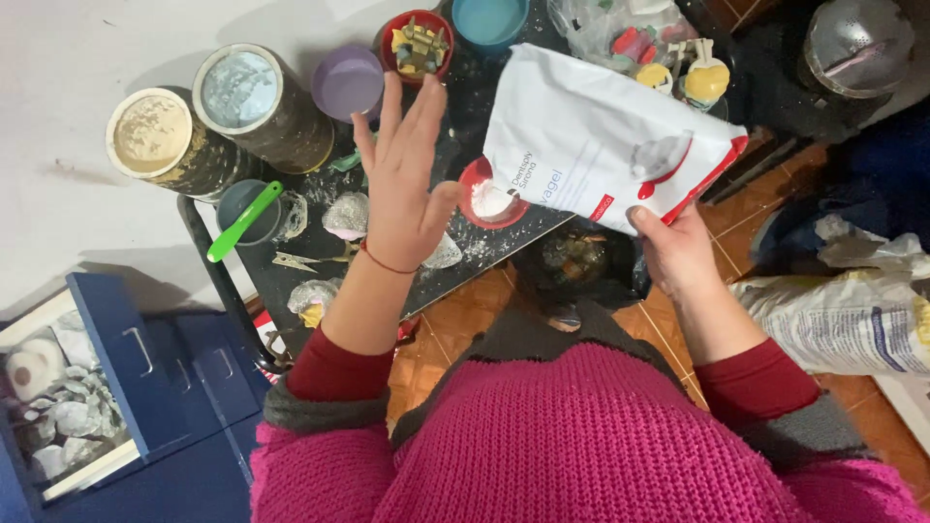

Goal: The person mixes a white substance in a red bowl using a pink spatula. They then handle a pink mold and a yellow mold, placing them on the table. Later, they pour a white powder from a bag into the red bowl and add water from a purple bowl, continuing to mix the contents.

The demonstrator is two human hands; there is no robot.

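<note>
Left hand (402,184): fingers spread wide, holding nothing, raised over the black table (291,276).
Right hand (675,250): fingers clamp the white powder bag (601,136), tipped left.
Red bowl (492,194): between both hands, partly hidden under the bag's mouth, white powder inside.

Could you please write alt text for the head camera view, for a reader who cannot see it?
A person's right hand tips a white bag of powder into a small red bowl on a cluttered black table, while the left hand hovers open beside it. Two crusted cans and a green spatula lie to the left.
</note>
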